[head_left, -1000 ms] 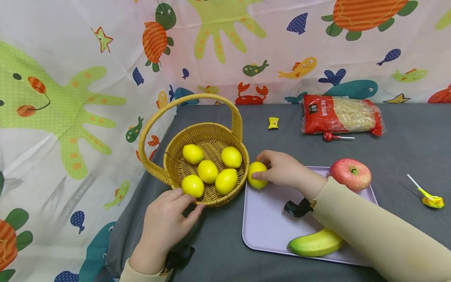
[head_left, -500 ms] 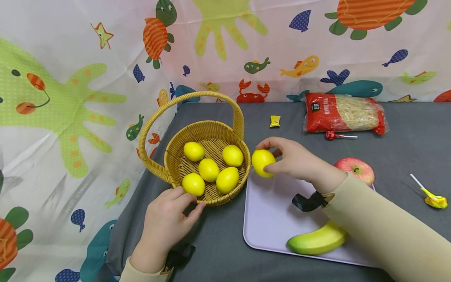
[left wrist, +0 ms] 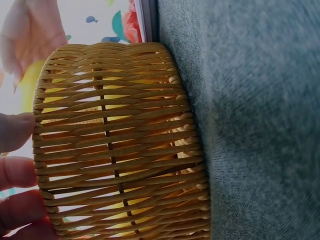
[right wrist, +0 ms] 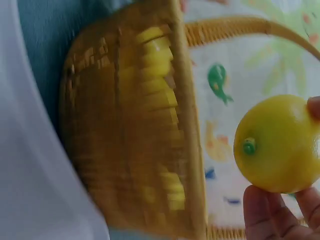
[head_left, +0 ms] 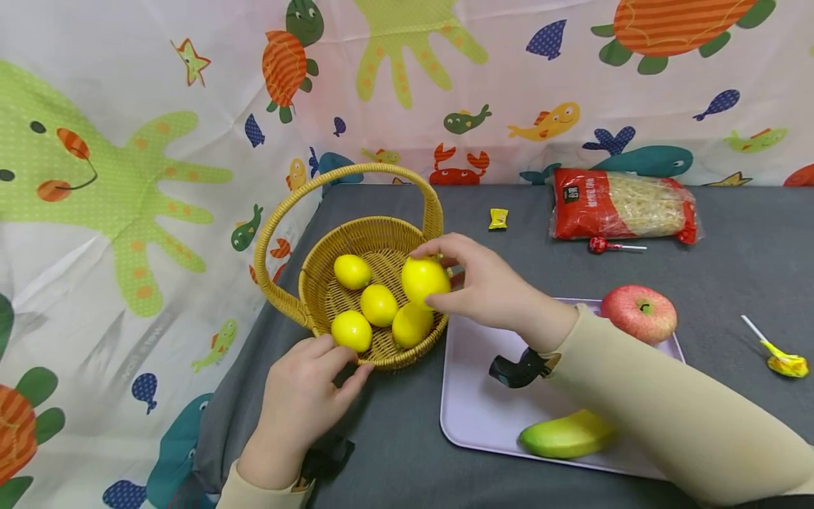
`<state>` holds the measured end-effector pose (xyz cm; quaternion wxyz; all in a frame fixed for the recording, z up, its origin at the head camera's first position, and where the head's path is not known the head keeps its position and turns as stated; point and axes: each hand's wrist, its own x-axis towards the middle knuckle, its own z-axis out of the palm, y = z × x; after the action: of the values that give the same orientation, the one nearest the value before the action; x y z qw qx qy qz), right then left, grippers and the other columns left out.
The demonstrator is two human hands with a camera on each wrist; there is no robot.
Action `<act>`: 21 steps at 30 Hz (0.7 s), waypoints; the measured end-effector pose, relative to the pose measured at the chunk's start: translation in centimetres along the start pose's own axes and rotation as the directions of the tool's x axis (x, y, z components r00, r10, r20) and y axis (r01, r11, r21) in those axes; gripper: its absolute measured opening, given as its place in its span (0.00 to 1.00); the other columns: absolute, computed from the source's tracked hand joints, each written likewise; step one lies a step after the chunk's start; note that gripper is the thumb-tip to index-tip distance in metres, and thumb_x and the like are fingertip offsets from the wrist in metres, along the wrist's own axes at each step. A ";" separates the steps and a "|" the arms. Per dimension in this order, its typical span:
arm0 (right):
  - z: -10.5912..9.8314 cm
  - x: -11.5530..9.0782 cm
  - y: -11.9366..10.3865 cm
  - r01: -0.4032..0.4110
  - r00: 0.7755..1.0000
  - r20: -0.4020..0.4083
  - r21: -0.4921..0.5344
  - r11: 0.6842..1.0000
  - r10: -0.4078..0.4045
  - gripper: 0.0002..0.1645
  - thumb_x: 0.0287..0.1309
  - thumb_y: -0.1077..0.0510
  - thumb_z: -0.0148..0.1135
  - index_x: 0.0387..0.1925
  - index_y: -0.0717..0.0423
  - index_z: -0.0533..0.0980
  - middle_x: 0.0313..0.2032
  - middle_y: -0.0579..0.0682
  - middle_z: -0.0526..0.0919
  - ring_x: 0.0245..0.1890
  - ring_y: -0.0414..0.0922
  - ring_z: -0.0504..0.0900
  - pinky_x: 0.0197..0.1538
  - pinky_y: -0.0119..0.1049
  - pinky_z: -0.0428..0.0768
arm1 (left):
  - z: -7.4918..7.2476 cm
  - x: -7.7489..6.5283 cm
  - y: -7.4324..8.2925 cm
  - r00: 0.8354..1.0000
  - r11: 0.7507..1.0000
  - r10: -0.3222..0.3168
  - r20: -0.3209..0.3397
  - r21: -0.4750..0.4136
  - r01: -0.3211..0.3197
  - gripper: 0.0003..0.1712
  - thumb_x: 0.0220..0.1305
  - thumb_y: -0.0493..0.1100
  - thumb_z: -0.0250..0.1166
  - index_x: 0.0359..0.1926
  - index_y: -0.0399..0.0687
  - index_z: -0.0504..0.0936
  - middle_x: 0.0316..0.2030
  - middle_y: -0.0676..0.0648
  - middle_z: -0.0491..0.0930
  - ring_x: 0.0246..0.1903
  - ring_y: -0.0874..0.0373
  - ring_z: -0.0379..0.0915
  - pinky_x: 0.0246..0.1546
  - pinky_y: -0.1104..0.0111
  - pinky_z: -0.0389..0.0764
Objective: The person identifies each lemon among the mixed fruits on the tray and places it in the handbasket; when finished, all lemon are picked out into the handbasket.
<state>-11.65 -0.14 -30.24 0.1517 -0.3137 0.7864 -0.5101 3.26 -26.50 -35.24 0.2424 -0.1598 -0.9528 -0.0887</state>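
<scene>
My right hand [head_left: 490,286] pinches a yellow lemon [head_left: 425,281] between thumb and fingers, above the right side of a round wicker basket [head_left: 356,237]. Close up in the right wrist view, the lemon [right wrist: 277,145] shows its green stem tip, and the basket's woven wall [right wrist: 125,120] is beside it. Several other lemons [head_left: 378,305] lie inside the basket, one partly covered by the held one. My left hand [head_left: 308,403] grips the basket's near rim; in the left wrist view its thumb and fingers [left wrist: 20,207] meet the rim's edge.
The basket's tall arched handle [head_left: 343,172] stands up over it. A lilac tray [head_left: 477,417] to the right bears an apple [head_left: 639,314] and a banana [head_left: 566,435]. Further off are a noodle packet [head_left: 623,205], a red lollipop [head_left: 599,244], a yellow-wrapped candy [head_left: 499,218] and a yellow lollipop [head_left: 787,365].
My right hand has lifted the lemon from the tray's far left corner and carried it left, over the basket. My left hand has stayed at the rim.
</scene>
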 end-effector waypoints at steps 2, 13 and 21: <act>1.5 0.5 -0.5 0.059 0.998 0.037 -0.042 0.997 -0.058 0.33 0.54 0.60 0.73 0.61 0.40 0.75 0.59 0.41 0.73 0.54 0.47 0.73 0.53 0.47 0.81 | 0.1 0.0 0.0 1.000 1.000 0.003 -0.001 0.003 -0.003 0.11 0.57 0.54 0.74 0.29 0.56 0.85 0.24 0.57 0.70 0.24 0.58 0.67 0.25 0.65 0.72; 6.8 2.5 -0.4 0.185 0.961 0.254 -0.297 0.937 -0.110 0.32 0.52 0.55 0.75 0.60 0.40 0.77 0.57 0.38 0.76 0.54 0.39 0.73 0.56 0.38 0.75 | 0.4 0.2 -0.2 0.998 0.999 0.040 -0.040 0.017 -0.039 0.10 0.54 0.52 0.75 0.27 0.56 0.84 0.24 0.56 0.70 0.24 0.59 0.68 0.23 0.66 0.72; 7.8 2.8 -0.7 0.249 0.934 0.346 -0.454 0.856 -0.089 0.32 0.59 0.51 0.70 0.65 0.42 0.75 0.60 0.42 0.79 0.58 0.40 0.75 0.63 0.42 0.73 | 0.2 -0.1 -0.2 1.000 1.000 0.010 -0.011 0.008 -0.010 0.10 0.57 0.54 0.73 0.29 0.56 0.84 0.25 0.56 0.71 0.25 0.58 0.68 0.25 0.65 0.73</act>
<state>-9.17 -7.61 -32.80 0.1437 -0.4872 0.8246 -0.2491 3.18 -26.66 -35.49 0.2490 -0.1632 -0.9509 -0.0846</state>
